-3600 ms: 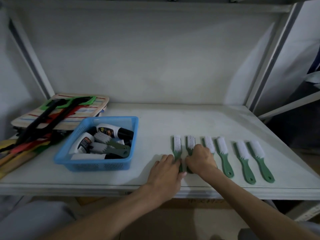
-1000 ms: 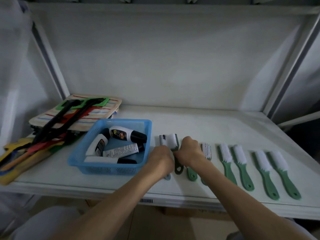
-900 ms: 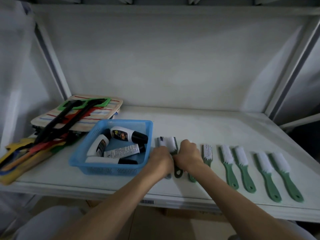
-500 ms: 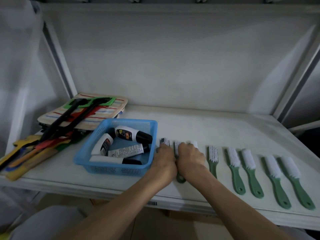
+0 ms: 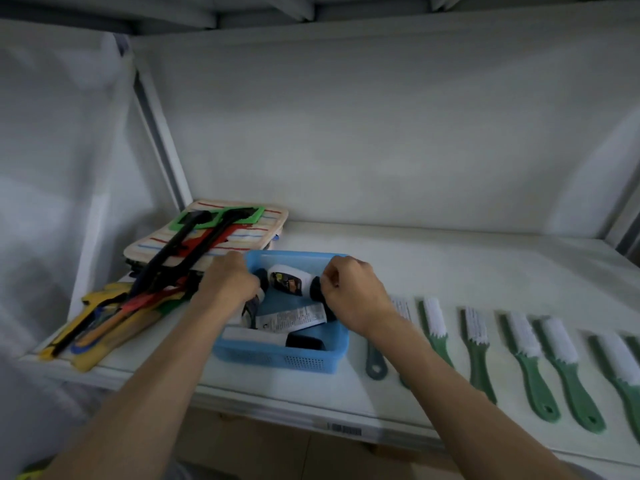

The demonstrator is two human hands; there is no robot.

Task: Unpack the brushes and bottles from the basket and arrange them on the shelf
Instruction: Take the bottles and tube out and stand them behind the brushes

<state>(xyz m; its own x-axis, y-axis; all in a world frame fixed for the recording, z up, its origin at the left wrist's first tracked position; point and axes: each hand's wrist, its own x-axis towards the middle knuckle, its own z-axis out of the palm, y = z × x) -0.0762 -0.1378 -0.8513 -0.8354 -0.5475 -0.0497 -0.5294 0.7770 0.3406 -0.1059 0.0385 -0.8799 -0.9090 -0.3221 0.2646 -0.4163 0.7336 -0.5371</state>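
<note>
With the brushes (image 5: 436, 323) in a row on the shelf (image 5: 450, 271), the right hand (image 5: 349, 292) pinches the cap of a bottle (image 5: 289, 280) in the basket (image 5: 287, 358), the left hand (image 5: 228, 284) curls in with its hold hidden, and lifting the bottle clear likely comes next.

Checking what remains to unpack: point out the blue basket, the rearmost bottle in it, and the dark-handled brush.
blue basket (image 5: 277, 358): head view, front wall.
rearmost bottle (image 5: 289, 281): head view, printed label.
dark-handled brush (image 5: 371, 353): head view, handle shaft.

Likely a shop: white metal shelf (image 5: 467, 268) with a barcode label (image 5: 344, 428) on its edge (identical green brushes (image 5: 533, 375) lined up).
</note>
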